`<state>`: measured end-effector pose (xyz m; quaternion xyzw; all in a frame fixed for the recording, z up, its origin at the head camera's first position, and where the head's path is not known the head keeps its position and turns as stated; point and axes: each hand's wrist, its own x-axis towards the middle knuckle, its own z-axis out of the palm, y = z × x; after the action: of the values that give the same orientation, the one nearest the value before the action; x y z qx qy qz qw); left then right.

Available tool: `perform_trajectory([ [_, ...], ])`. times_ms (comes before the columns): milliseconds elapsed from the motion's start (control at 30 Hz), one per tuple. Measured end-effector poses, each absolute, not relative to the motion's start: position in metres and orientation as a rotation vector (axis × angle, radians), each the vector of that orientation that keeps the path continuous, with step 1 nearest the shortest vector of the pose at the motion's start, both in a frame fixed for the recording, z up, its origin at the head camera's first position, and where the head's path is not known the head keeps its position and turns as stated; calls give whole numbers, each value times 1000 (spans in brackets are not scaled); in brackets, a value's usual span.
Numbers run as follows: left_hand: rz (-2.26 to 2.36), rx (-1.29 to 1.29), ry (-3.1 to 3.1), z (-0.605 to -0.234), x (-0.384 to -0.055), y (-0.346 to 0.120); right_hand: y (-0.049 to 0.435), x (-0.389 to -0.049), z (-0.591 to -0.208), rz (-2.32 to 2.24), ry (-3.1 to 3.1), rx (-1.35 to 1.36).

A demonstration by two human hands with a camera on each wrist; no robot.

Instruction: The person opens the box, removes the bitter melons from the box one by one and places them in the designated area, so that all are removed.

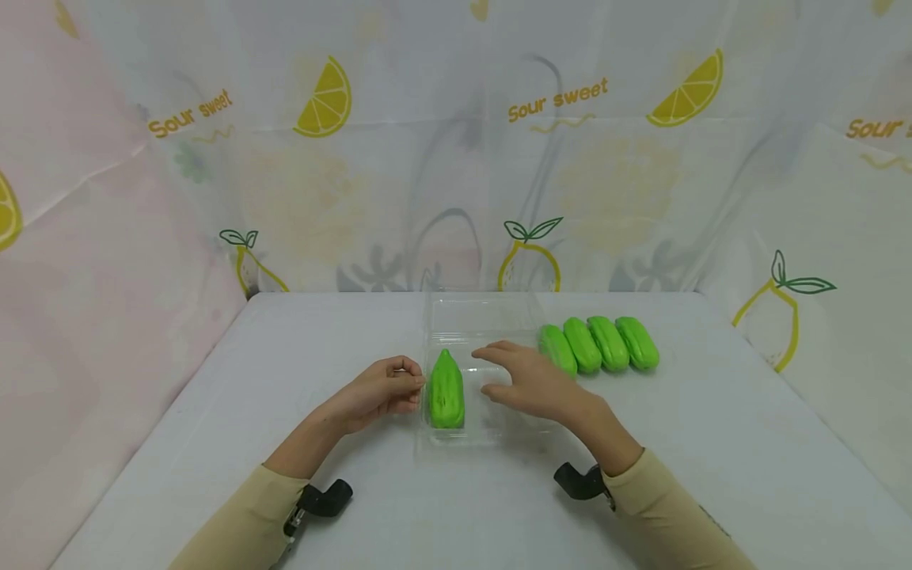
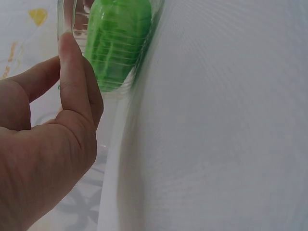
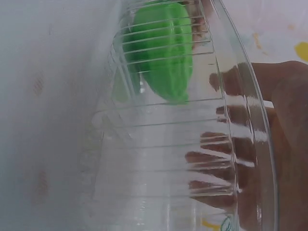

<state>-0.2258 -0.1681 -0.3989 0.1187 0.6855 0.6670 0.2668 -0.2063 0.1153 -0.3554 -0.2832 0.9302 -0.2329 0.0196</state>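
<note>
A clear plastic clamshell box [image 1: 492,434] lies on the table with its lid [image 1: 484,313] folded back. Along its left side inside lies one bright green, ridged, fruit-shaped piece [image 1: 446,392], its pointed end facing away. My left hand [image 1: 378,393] pinches the box's left rim between thumb and fingers; the green piece [image 2: 118,43] shows through the wall in the left wrist view. Over the right part of the box hovers my right hand [image 1: 530,384], fingers spread and thumb apart, holding nothing. Through the clear wall, the right wrist view shows its fingers [image 3: 211,159].
Several more green pieces [image 1: 606,344] lie side by side in a row right of the box, the nearest partly behind my right hand. A white cloth covers the table [image 1: 321,317]. Behind hangs a lemon-printed curtain [image 1: 427,158].
</note>
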Motion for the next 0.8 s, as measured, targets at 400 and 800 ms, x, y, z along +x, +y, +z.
perform_trajectory([
  [400, 1799, 318, 1852, -398, -226, -168, 101, -205, -360, -745, 2831, -896],
  [800, 1801, 325, 1851, -399, -225, -169, 84, -203, -360, -749, 2776, -934],
])
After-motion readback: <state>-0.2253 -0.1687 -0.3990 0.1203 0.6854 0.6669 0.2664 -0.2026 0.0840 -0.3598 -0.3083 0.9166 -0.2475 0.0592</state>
